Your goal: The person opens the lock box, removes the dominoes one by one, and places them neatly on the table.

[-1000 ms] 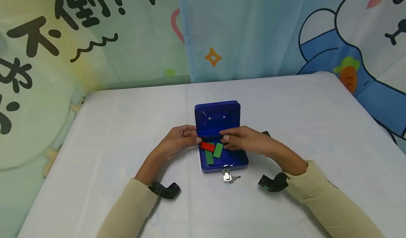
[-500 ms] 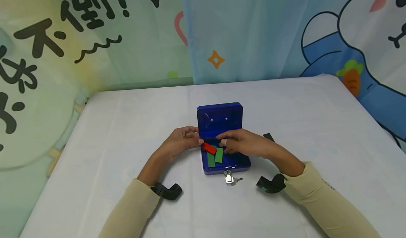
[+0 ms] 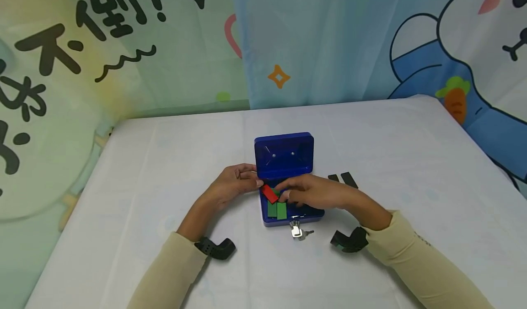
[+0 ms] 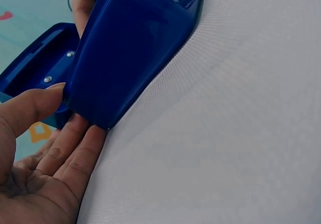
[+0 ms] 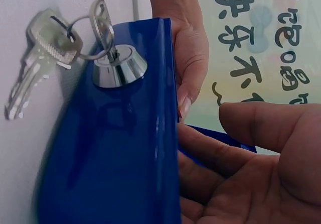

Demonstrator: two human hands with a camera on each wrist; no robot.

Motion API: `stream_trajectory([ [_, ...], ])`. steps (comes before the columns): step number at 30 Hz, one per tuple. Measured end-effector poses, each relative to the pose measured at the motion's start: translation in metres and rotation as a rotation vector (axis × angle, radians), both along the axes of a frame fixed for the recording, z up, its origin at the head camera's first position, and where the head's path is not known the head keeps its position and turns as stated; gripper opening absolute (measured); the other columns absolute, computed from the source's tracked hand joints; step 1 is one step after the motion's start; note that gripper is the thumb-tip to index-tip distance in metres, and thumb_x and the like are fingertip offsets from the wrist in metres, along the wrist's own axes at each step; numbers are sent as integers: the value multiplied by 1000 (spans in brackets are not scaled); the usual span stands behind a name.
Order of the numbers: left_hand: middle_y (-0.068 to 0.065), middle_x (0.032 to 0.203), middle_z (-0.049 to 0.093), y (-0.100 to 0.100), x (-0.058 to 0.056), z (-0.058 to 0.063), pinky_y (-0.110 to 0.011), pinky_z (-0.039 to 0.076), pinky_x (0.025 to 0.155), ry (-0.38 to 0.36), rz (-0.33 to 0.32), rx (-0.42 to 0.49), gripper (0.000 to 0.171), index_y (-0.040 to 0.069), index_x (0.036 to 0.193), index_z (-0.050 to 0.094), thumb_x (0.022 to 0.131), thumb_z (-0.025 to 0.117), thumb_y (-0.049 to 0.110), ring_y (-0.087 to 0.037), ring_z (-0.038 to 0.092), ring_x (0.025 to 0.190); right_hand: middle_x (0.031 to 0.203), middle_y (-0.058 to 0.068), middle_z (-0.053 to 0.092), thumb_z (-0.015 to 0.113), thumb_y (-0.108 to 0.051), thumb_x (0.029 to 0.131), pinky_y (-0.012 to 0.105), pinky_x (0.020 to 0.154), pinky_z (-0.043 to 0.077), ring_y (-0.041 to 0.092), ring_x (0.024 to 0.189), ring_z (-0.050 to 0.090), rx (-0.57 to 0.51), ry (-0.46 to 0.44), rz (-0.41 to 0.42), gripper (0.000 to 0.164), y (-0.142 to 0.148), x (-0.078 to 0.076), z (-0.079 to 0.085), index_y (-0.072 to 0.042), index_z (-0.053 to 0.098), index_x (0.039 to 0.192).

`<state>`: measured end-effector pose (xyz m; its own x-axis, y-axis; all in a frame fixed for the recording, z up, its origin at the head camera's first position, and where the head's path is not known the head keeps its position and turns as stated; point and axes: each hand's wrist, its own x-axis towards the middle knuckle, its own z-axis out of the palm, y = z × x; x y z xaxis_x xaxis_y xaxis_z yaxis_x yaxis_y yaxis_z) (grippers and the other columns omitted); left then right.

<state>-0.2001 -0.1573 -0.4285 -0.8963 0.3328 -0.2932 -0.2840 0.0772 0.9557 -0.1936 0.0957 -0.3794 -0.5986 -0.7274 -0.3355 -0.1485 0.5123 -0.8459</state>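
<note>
A blue metal cash box (image 3: 310, 212) stands with its lid (image 3: 284, 156) raised at the back. My left hand (image 3: 234, 183) grips its left side near the hinge; in the left wrist view the thumb (image 4: 37, 103) lies at the rim and fingers touch the outer wall. My right hand (image 3: 319, 191) reaches inside with fingers extended and thumb apart, next to a red block (image 3: 270, 194); the right wrist view hides its fingertips. The red block lies tilted at the left, above a green block (image 3: 272, 210) and beside another green block (image 3: 282, 211).
Keys (image 5: 52, 40) hang on a ring from the lock (image 5: 120, 68) on the box's front. Two dark flat strips (image 3: 349, 179) lie on the white-covered table (image 3: 185, 140) behind my right forearm. A printed curtain (image 3: 313, 44) hangs behind the table.
My right hand has moved left and nearer to me inside the box. One green block now lies straight alongside the other, and the red block has turned steeper. The left hand keeps its hold.
</note>
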Motion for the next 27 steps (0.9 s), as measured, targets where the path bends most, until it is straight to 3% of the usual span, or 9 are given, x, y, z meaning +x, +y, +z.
stream_trajectory([
  [5,-9,100,68,0,0,-1,-29,50,89,-4,5,14,51,1,130,52,83,74,5,-20,61,98,117,6,62,50,-16,102,43,91,48,24,102,58,-16,53,18,35,-1,2,-1,-4,55,134],
  [15,-10,103,68,0,0,-3,-29,50,87,13,-5,27,50,0,129,52,84,73,5,-20,61,98,116,9,63,64,1,91,34,91,50,22,103,61,-135,146,32,39,-10,6,-17,3,57,129],
  [21,-11,106,68,-1,0,-1,-30,49,90,30,-9,-12,53,1,131,52,83,74,9,-21,61,99,115,10,63,66,3,88,32,88,51,23,99,62,-154,142,2,37,-16,11,-18,1,61,124],
  [27,-11,108,68,-2,-1,-2,-30,49,90,14,-11,-10,52,2,130,53,83,75,11,-22,61,101,98,3,66,68,-2,89,27,80,52,16,87,62,-124,126,-22,26,-19,13,-21,0,67,114],
])
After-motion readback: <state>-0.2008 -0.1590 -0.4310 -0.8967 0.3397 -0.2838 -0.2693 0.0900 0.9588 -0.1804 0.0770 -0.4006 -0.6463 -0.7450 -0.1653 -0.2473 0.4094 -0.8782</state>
